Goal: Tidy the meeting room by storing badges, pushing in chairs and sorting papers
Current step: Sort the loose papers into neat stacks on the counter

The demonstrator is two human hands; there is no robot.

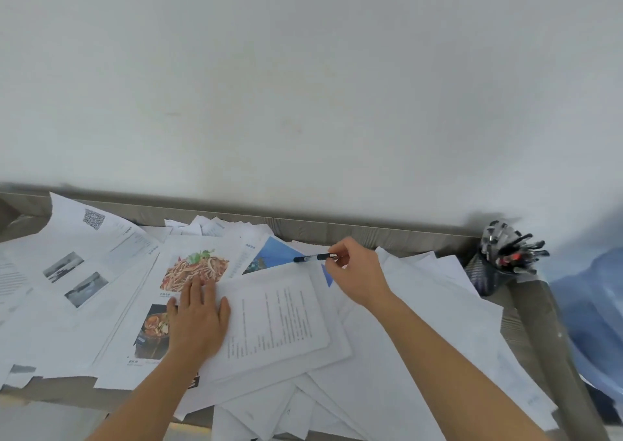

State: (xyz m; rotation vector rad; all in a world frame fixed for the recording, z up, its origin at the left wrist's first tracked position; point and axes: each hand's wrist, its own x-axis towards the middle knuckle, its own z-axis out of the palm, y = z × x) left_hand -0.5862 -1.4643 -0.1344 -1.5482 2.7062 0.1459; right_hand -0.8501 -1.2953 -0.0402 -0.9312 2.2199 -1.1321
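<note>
Black slim pen pinched by right hand over papers.

Bare left hand, bare right hand, bare forearms

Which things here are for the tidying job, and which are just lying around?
For the job: loose papers all over the table; food-picture sheet under the flat left hand; pen pinched in the right hand.
Just lying about: mesh cup full of pens at the table's right corner; blue cloth beyond it, blurry.
</note>
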